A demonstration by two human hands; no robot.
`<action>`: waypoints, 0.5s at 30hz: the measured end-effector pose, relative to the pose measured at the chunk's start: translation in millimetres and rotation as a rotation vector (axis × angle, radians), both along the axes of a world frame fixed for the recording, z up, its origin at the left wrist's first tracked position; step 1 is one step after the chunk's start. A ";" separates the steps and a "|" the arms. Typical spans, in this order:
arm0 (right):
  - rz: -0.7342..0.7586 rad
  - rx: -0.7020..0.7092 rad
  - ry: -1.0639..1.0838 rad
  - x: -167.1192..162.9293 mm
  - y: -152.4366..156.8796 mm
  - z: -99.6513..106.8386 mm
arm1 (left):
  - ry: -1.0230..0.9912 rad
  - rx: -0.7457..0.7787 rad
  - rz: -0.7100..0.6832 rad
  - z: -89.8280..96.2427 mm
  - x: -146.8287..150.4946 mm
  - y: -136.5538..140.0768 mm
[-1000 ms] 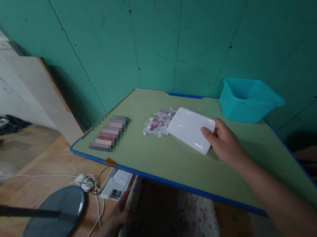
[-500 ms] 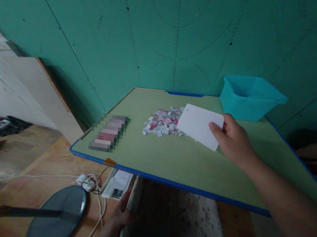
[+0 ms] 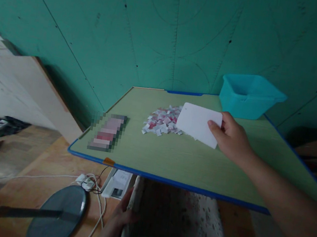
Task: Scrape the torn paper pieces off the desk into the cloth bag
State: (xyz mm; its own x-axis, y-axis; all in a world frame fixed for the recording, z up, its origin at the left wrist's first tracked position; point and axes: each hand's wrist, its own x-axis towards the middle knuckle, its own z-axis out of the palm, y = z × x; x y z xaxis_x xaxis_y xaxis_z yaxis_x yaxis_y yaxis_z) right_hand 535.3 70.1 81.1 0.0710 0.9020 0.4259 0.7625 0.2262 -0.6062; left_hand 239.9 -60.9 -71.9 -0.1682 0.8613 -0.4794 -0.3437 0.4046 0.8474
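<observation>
My right hand point(image 3: 230, 136) pinches the right end of a white card point(image 3: 198, 124) between thumb and fingers. The card is blank, with rounded corners and a small hole near one corner. It is held tilted over the table, its left end covering part of a pile of small white and pink paper pieces point(image 3: 162, 121). Below the table's front edge, my left hand point(image 3: 121, 217) is closed round the left edge of a floral-patterned cloth point(image 3: 214, 223), which surrounds a dark hollow. Some left fingers are hidden behind that edge.
The blue-edged green table point(image 3: 130, 146) stands against a green wall. A turquoise bin point(image 3: 246, 98) sits at its back right, a pixelated flat object point(image 3: 107, 132) at its left. On the floor are a round grey base with a pole point(image 3: 73, 201), cables point(image 3: 101, 205) and a white tray point(image 3: 118, 184).
The view has shifted very slightly. Both hands, the card and the paper pile keep practically the same positions relative to the table.
</observation>
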 end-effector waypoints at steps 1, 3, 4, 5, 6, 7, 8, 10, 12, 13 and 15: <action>0.008 -0.006 -0.008 -0.6 0.3 -0.6 | 0.003 0.012 0.010 -0.3 0.9 -0.3; 0.015 -0.016 -0.020 -1.7 1.2 -2.2 | -0.021 0.035 0.009 -0.6 2.3 -0.8; 0.018 -0.021 -0.020 -1.8 1.8 -3.2 | -0.045 0.048 -0.001 -0.6 2.7 -0.9; 0.024 -0.025 -0.009 -1.8 2.5 -4.1 | -0.054 0.057 -0.006 -0.5 2.9 -1.1; 0.035 -0.025 0.014 -1.4 3.2 -5.0 | -0.045 0.067 -0.004 -0.2 2.9 -1.2; 0.053 -0.023 0.046 -0.7 4.0 -5.7 | -0.026 0.068 0.003 0.4 2.9 -1.4; 0.070 -0.018 0.083 0.3 4.7 -6.3 | -0.016 0.064 0.003 1.4 2.9 -1.7; 0.086 0.000 0.147 2.4 6.2 -7.0 | -0.016 0.056 0.013 4.7 3.2 -2.4; 0.078 0.016 0.179 4.1 7.4 -7.3 | -0.077 0.045 -0.005 9.6 4.3 -3.4; 0.073 0.019 0.188 4.6 7.9 -7.5 | -0.107 0.033 -0.011 12.2 5.1 -3.9; 0.075 0.012 0.201 4.7 8.7 -8.2 | -0.127 0.016 -0.008 17.0 6.6 -4.8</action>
State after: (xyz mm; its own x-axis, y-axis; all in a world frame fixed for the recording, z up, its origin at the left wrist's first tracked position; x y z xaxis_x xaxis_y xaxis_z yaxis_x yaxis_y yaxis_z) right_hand 540.0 78.7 72.9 0.0885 0.9029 0.4206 0.6070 0.2859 -0.7415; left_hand 246.5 -65.7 -54.8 -0.1002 0.8703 -0.4822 -0.4452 0.3942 0.8040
